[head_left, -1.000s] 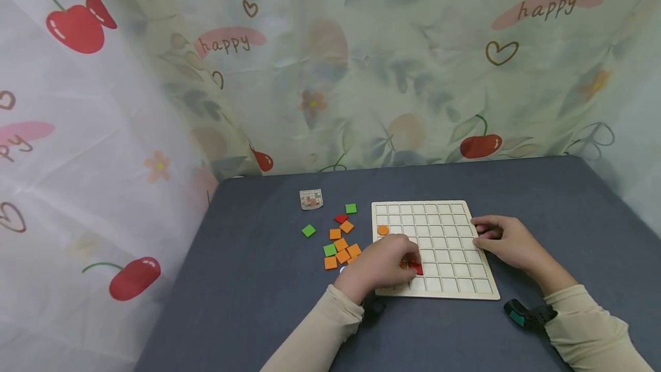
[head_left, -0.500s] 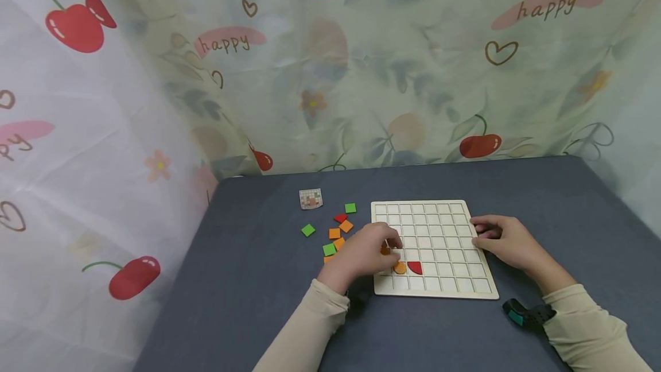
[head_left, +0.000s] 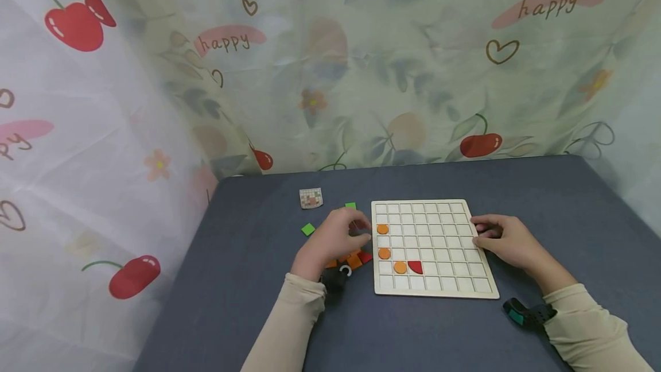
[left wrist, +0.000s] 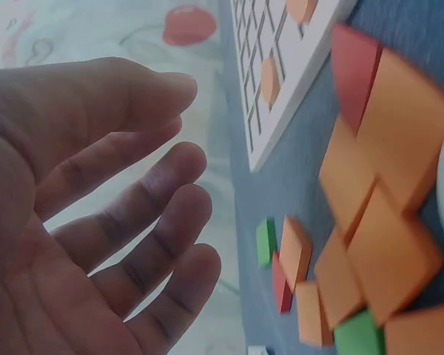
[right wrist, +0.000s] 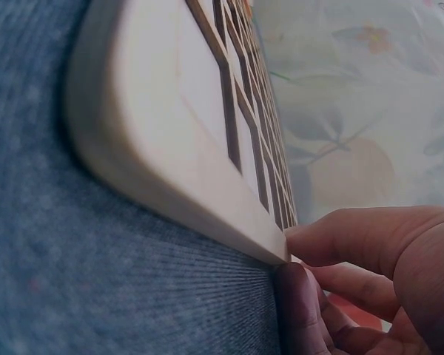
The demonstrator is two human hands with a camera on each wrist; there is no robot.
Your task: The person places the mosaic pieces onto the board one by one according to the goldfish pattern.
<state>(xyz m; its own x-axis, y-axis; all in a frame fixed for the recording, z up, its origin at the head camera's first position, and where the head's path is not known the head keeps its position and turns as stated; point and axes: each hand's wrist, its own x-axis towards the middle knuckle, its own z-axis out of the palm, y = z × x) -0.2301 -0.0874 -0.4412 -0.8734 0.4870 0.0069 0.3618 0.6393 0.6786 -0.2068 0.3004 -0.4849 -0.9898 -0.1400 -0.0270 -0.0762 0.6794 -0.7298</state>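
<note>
A pale wooden grid board (head_left: 454, 254) lies on the table. Three orange round pieces, among them one orange disc (head_left: 400, 267), sit in cells at its left, beside a red quarter-circle piece (head_left: 415, 267). My left hand (head_left: 333, 240) hovers just left of the board, over loose pieces that it partly hides. In the left wrist view its fingers (left wrist: 166, 174) are spread and relaxed, with nothing between them. At the board's right edge my right hand (head_left: 508, 243) holds the rim between thumb and fingers; the right wrist view shows the thumb (right wrist: 340, 233) against the board edge.
Loose orange square tiles (left wrist: 392, 251), a red piece (left wrist: 353, 70) and green tiles, one green tile (head_left: 308, 229) set apart, lie left of the board. Behind them is a small printed pattern card (head_left: 311, 198). A patterned curtain (head_left: 361, 73) hangs beyond the table.
My left hand has moved left from the board to above the loose pieces, leaving an orange disc in a left-column cell. The right hand keeps its place on the rim.
</note>
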